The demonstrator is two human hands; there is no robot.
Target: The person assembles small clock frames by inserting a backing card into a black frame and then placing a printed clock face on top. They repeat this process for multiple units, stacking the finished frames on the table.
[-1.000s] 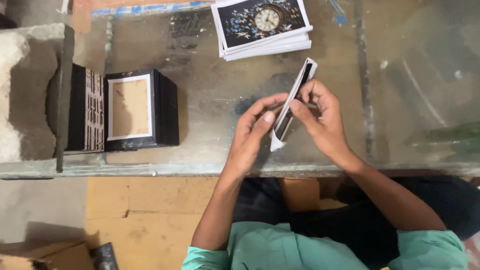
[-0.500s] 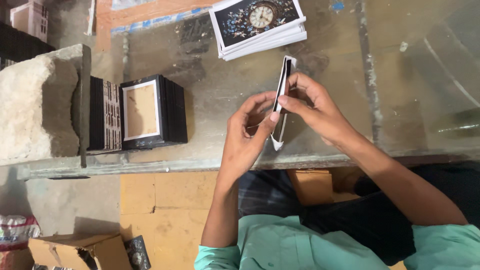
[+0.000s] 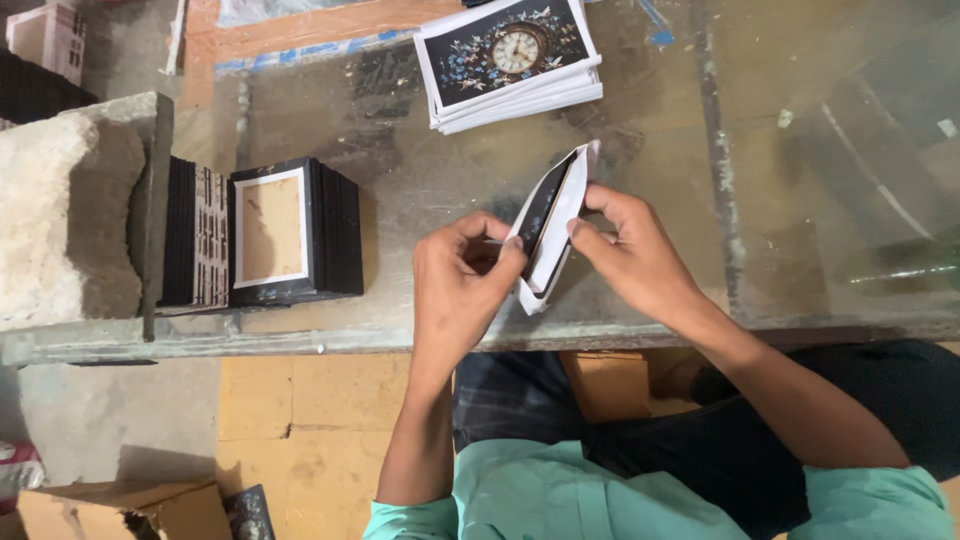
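Rough grey stone block [image 3: 70,215] stands at the far left of the bench, now showing more of its pitted face than half a second ago, since the view has drifted right to left. Beside it lean black picture frames [image 3: 290,232], stacked on edge; the front one is rectangular, matt black, with a white inner border around a tan backing. The glass-topped table [image 3: 760,150] is dusty, scuffed and faintly reflective. At centre, the left hand [image 3: 462,288] pinches the lower edge of a thin black-faced frame in a white sleeve [image 3: 550,225], fingers curled over it; compared with the earlier frame the piece is tilted further and its white wrapper has spread open at the bottom. The right hand [image 3: 632,255] grips the same piece from the other side, thumb and forefinger clamped on its edge, so both hands meet on it just above the table's near edge. Farther back lies a stack of prints [image 3: 510,62], glossy, flat, white-edged, the top one dark with a round clock face and pale flowers.
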